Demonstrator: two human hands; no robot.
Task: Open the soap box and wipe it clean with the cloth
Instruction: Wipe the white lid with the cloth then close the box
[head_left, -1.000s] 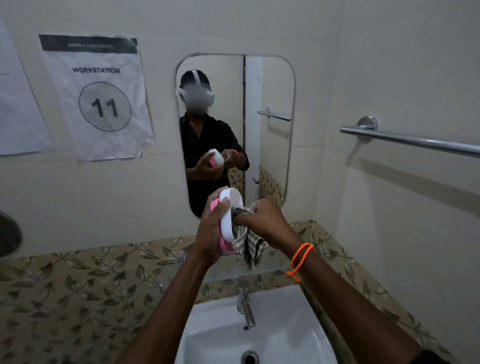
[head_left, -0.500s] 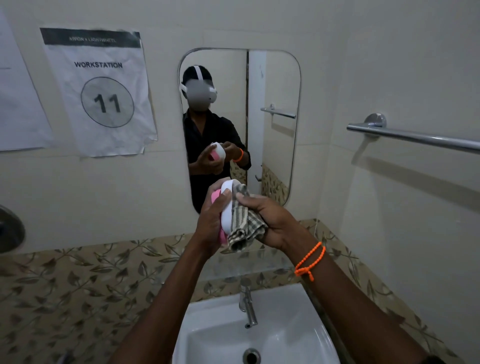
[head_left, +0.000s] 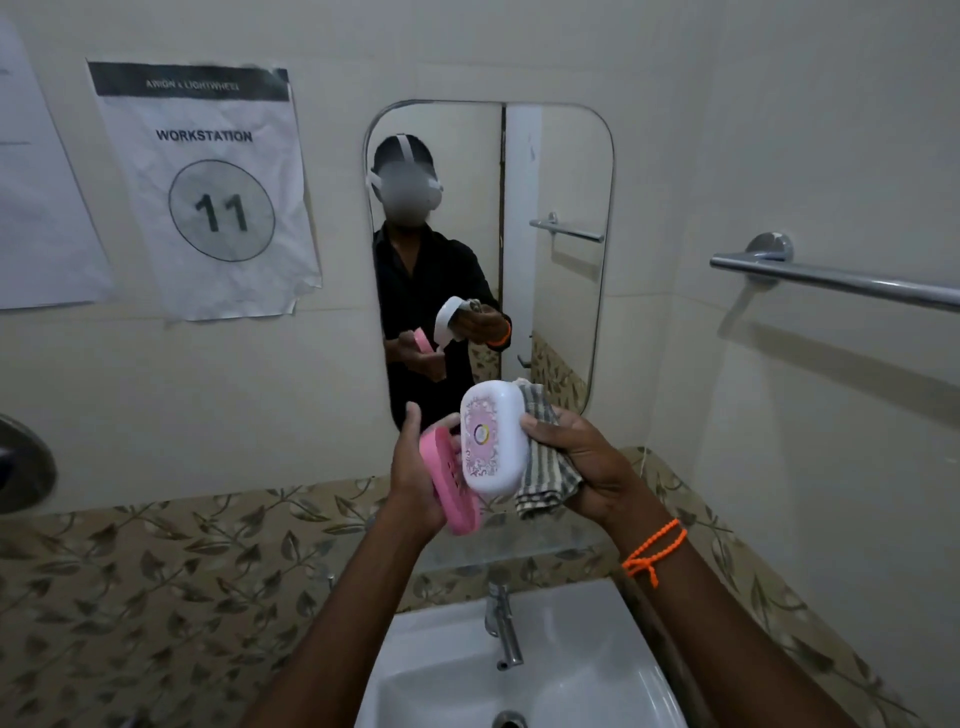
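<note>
The soap box is apart in two pieces, held above the sink. My left hand (head_left: 413, 478) grips the pink base tray (head_left: 449, 486), which is tilted on edge with its slotted inside facing right. My right hand (head_left: 584, 462) holds the white lid (head_left: 493, 444) and a striped checked cloth (head_left: 545, 462) together; the thumb presses on the lid's edge. The lid's patterned pink top faces me. The cloth lies bunched between the lid and my right palm, hanging down below it. Lid and tray overlap slightly at the middle.
A white sink (head_left: 597, 675) with a metal tap (head_left: 501, 629) lies directly below. On the wall ahead hangs a mirror (head_left: 561, 208) showing the person's reflection. A metal towel rail (head_left: 831, 278) runs along the right wall. A glass shelf (head_left: 467, 551) sits under the mirror.
The white lid has come away from the pink base and turned so its patterned top faces me. The cloth moved from over the box to behind the lid in my right hand.
</note>
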